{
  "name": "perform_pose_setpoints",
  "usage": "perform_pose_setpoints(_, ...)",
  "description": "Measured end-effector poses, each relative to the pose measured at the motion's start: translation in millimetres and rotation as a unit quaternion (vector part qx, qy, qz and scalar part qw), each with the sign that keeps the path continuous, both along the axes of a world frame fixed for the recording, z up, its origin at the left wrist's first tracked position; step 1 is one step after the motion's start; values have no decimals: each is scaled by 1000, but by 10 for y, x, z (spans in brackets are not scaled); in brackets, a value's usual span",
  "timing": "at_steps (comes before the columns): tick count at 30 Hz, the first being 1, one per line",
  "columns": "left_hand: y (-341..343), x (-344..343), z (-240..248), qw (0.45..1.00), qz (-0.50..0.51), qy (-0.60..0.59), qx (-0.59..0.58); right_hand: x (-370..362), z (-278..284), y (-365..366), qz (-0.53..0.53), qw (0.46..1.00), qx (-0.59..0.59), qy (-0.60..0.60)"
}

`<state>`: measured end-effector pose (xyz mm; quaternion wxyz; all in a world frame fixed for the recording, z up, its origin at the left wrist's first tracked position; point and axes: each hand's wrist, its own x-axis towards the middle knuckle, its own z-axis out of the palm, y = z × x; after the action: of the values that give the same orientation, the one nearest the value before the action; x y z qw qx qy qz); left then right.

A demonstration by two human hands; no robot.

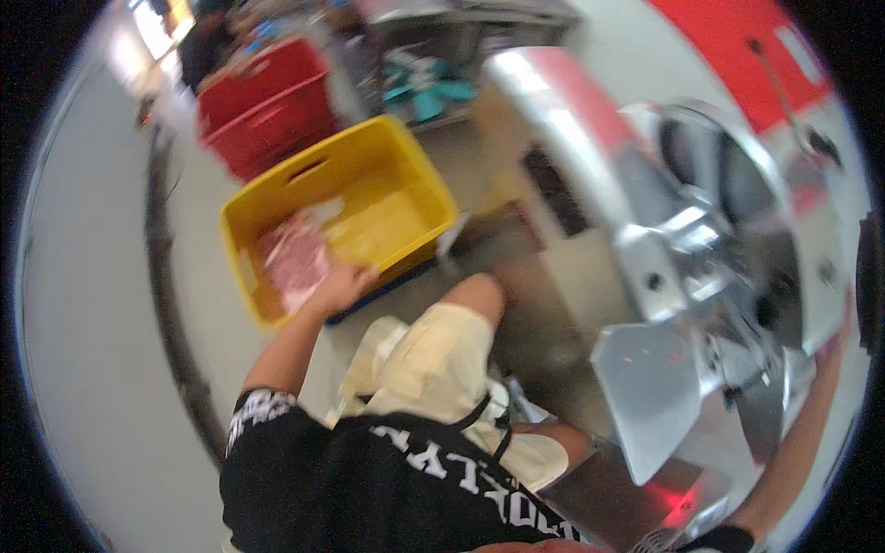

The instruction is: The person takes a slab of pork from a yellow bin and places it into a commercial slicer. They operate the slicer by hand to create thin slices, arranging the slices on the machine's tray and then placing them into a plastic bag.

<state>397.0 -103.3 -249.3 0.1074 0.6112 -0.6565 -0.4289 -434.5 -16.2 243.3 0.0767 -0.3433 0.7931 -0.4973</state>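
Underfoot, a smooth grey floor [205, 313], crossed at the left by a long dark strip [164, 249], gently bowed by the lens. On that floor, a yellow crate [369, 147] of hard moulded plastic, rounded at the corners, with a slotted handhold in the far wall. Inside, toward the left end, a broad, flat slab of meat [293, 258], pink-red marbled with white, soft and uneven at the edges. At its near right edge, over the near side of the crate, the left hand [347, 286], fingers bent; gripping or merely touching, cannot tell through the blur. To the right, a large machine [576, 111] of polished, curved metal with a red band, a round part and a flat, blunt-cornered silver plate [650, 392]. Along its outer side, the right hand [835, 343], mostly hidden by the metal; clenched or loose, impossible to tell.

Beyond the yellow crate, red crates [277, 129] close behind, a person in dark clothing [207, 46], and a metal rack [498, 23] with teal items [429, 92] below. Between crate and machine, a bare knee [484, 293] and pale cream cloth [442, 350].
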Motion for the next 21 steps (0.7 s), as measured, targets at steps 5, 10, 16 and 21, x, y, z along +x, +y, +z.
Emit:
perform_pose_setpoints(5,139,-462,475,998,11,4,-67,994,391,-334,-172,911,5,375)
perform_pose_setpoints(10,103,-290,120,987,2,-121,-109,1937,1206,-1032,125,956,58,260)
perform_pose_setpoints(16,157,-336,116,990,-5,-112,-80,1983,1357,-2240,130,824,390,390)
perform_pose_setpoints(21,44,-452,40,986,-14,-163,-31,1356,1539,-2460,125,687,478,534)
